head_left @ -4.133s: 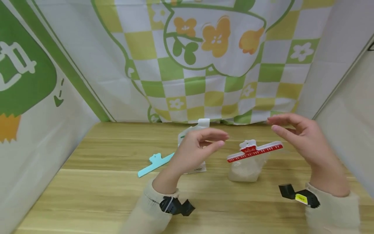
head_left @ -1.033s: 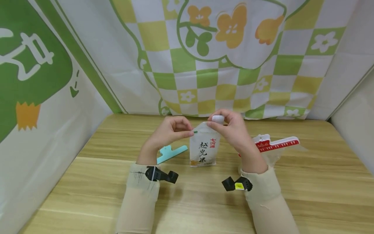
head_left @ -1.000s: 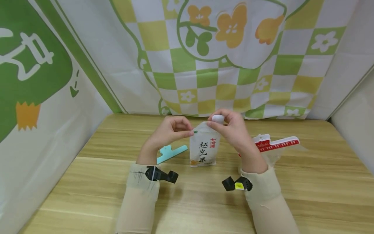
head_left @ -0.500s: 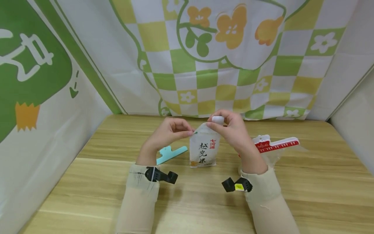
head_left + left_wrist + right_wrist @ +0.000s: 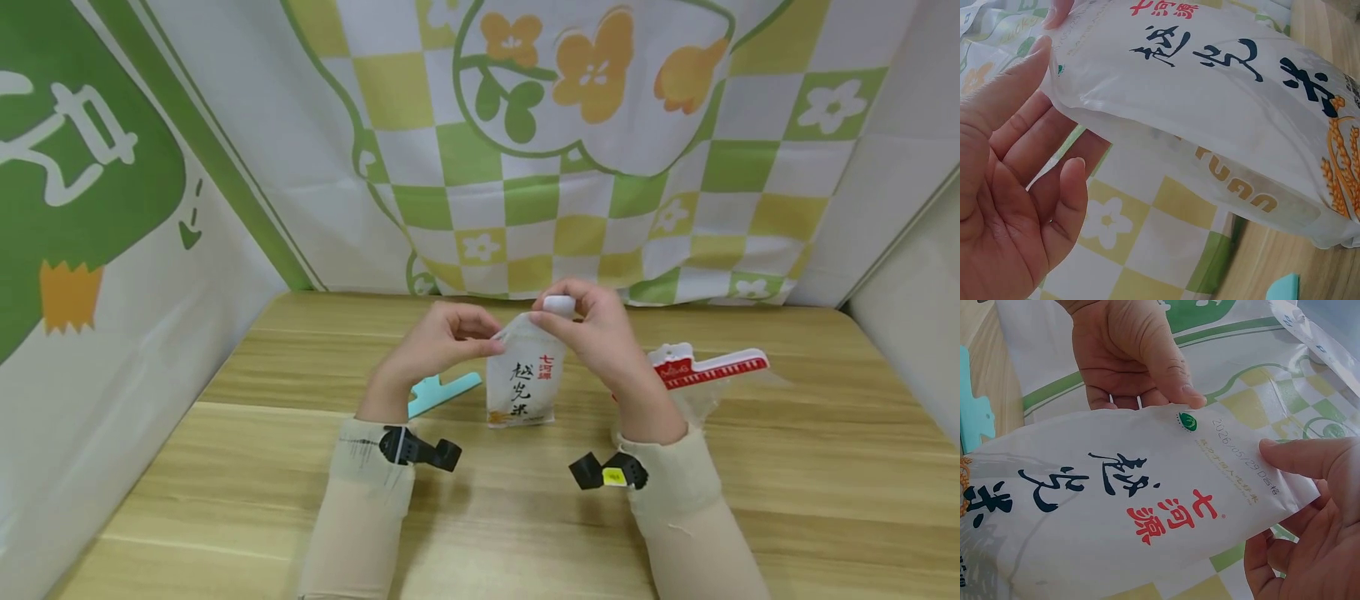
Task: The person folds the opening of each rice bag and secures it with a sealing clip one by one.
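Note:
A white rice bag (image 5: 525, 383) with black and red characters stands upright mid-table. My left hand (image 5: 446, 342) pinches its upper left edge, thumb in front and fingers behind; in the left wrist view, the other fingers of this hand (image 5: 1016, 206) are loosely bent. At the upper right my right hand (image 5: 600, 333) pinches the top of the bag, its thumb on the printed face in the right wrist view. A white flap (image 5: 558, 306) sticks up there. The lower back of the bag is hidden in the head view.
A teal bag clip (image 5: 447, 392) lies behind my left wrist. Right of my right forearm, a red and white bag clip (image 5: 712, 368) sits on a clear bag (image 5: 701, 404), partly hidden. A patterned cloth (image 5: 525, 200) hangs behind the table (image 5: 510, 533).
Some seconds ago both hands hovered apart, holding nothing; since then they have taken the rice bag by its top. In the last half second my left hand shifted slightly right, covering the green mark.

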Available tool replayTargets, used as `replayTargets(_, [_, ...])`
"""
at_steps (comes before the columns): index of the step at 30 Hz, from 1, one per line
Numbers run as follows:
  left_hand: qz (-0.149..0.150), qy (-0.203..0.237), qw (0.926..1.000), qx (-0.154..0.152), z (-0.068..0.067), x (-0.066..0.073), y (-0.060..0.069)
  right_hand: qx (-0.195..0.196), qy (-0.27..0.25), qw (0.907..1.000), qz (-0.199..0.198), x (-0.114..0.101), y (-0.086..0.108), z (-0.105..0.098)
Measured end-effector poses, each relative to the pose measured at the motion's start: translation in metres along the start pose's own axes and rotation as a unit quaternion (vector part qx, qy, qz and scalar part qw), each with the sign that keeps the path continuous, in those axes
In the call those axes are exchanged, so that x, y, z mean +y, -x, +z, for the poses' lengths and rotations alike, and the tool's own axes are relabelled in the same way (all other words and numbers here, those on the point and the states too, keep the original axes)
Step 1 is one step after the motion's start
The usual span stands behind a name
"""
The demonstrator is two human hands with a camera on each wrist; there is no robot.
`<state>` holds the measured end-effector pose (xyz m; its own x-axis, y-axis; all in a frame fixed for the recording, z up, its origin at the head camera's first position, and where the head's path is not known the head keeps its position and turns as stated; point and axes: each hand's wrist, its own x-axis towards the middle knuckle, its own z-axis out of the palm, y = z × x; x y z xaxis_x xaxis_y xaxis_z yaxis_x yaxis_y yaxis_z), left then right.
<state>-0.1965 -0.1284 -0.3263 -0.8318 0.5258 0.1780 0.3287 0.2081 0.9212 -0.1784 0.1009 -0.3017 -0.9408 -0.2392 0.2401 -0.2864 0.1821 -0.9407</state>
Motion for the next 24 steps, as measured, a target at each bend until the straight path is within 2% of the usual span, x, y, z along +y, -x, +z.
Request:
replayTargets(6, [0.009,0.005,0.9999,0.006,-0.0004,-0.0013,-0.0008,0.002,-0.002,1.0000,0.004,0.0001,0.0001,-0.0006])
replayTargets(12, [0.006,-0.016,0.9995,0.026,-0.0035,-0.0028,0.0009,0.001,-0.002,1.0000,0.009,0.0000,0.0003,-0.0012])
replayTargets(18, [0.005,0.020,0.9996,0.018,-0.0021,-0.0016,0.0000,0.001,0.002,1.0000,0.009,0.0004,-0.0002,-0.0010])
replayTargets(24, [-0.013,0.005,0.9998,0.015,0.0000,-0.0009,-0.0013,0.003,0.001,0.9999,0.011,0.0000,-0.0008,-0.0005])
